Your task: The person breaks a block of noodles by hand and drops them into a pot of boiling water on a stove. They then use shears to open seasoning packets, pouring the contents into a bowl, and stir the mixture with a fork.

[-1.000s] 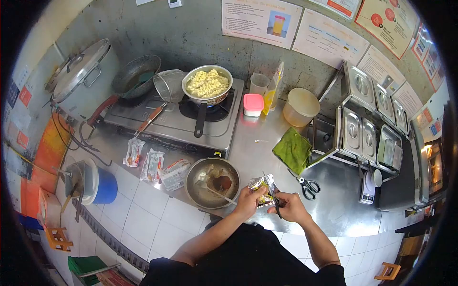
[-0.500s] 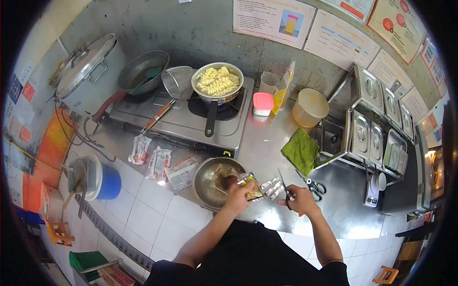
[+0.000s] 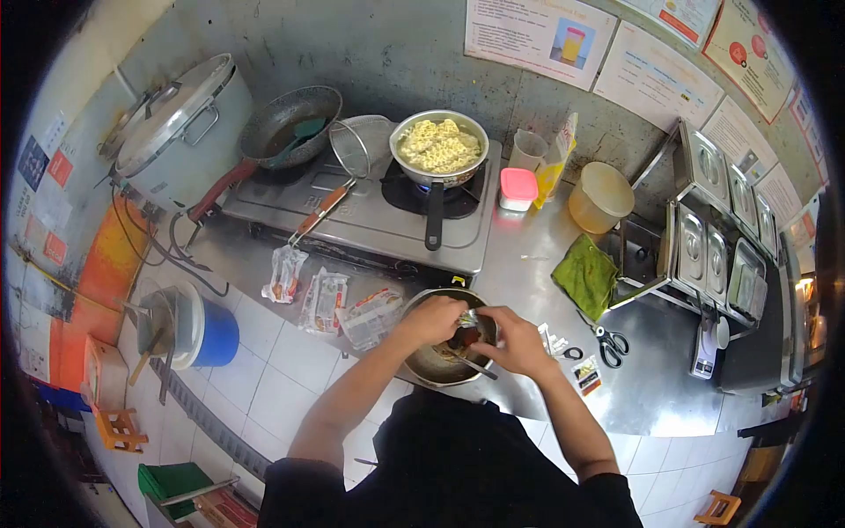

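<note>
Over the metal bowl, my left hand pinches a small silvery seasoning sachet. My right hand has its fingertips closed on the same sachet from the other side. Dark brown seasoning lies inside the bowl, partly hidden by my hands. A utensil's handle leans against the bowl's near rim. Right of my right hand, a cut sachet lies on the steel counter, beside a black scissor handle loop.
Noodles sit in a saucepan over a blue flame on the stove. A strainer and a wok rest to its left. Opened noodle wrappers, black scissors and a green cloth lie on the counter.
My right hand has let go of the scissors, which now lie on the counter. Both hands have come together over the bowl with a sachet. The view has shifted slightly.
</note>
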`<control>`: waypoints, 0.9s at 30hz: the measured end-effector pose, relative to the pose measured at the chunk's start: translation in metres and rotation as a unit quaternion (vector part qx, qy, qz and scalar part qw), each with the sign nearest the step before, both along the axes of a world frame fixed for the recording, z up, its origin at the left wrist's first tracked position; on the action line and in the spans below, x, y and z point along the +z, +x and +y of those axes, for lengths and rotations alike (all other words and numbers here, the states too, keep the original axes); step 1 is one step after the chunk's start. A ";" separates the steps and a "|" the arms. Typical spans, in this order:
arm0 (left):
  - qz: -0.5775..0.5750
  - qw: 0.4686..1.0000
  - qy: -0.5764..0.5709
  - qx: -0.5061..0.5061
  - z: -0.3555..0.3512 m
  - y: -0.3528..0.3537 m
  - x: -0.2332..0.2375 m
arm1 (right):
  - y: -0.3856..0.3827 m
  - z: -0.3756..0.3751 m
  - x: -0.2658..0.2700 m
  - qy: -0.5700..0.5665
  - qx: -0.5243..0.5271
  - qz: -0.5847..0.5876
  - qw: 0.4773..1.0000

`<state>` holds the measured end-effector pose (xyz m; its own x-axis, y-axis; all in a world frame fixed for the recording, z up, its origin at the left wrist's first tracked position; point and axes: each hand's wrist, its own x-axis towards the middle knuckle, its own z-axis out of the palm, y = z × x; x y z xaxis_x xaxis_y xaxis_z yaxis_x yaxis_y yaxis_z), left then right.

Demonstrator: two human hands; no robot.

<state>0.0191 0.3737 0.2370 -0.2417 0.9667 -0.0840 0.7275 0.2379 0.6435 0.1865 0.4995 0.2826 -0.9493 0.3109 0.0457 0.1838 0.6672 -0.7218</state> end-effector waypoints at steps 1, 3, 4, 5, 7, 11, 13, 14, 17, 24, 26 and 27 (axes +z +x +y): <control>0.004 1.000 -0.002 -0.002 0.002 -0.001 0.000 | -0.016 -0.006 -0.012 0.027 0.010 0.025 0.999; 0.029 0.999 -0.038 -0.025 0.004 -0.006 -0.001 | -0.033 -0.013 -0.021 0.054 0.016 0.058 0.997; 0.028 0.999 -0.027 -0.026 0.004 -0.010 -0.003 | -0.034 -0.015 -0.024 0.027 -0.008 0.040 0.999; 0.029 0.999 -0.027 -0.027 0.004 -0.013 -0.006 | -0.034 -0.017 -0.026 0.000 -0.033 0.020 0.999; 0.015 0.999 -0.017 -0.023 0.001 -0.013 -0.002 | -0.032 -0.020 -0.031 0.007 -0.044 0.047 0.998; 0.016 0.998 -0.046 -0.045 0.000 -0.018 -0.002 | -0.033 -0.025 -0.030 -0.002 -0.053 0.073 0.996; 0.028 0.994 -0.081 -0.067 -0.001 -0.019 0.002 | -0.035 -0.028 -0.032 0.006 -0.046 0.081 0.996; 0.028 0.994 -0.080 -0.070 0.000 -0.020 0.002 | -0.036 -0.027 -0.042 0.010 -0.056 0.081 0.995; 0.007 0.997 -0.044 -0.055 0.002 -0.022 -0.006 | -0.036 -0.026 -0.044 0.013 -0.065 0.076 0.995; 0.010 0.994 -0.077 -0.074 0.006 -0.021 -0.002 | -0.032 -0.022 -0.048 0.063 -0.061 0.094 0.992; 0.008 0.995 -0.063 -0.081 0.004 -0.025 -0.007 | -0.031 -0.020 -0.051 0.052 -0.066 0.093 0.992; -0.004 0.997 -0.023 -0.078 0.001 -0.029 -0.009 | -0.030 -0.019 -0.052 0.041 -0.070 0.092 0.992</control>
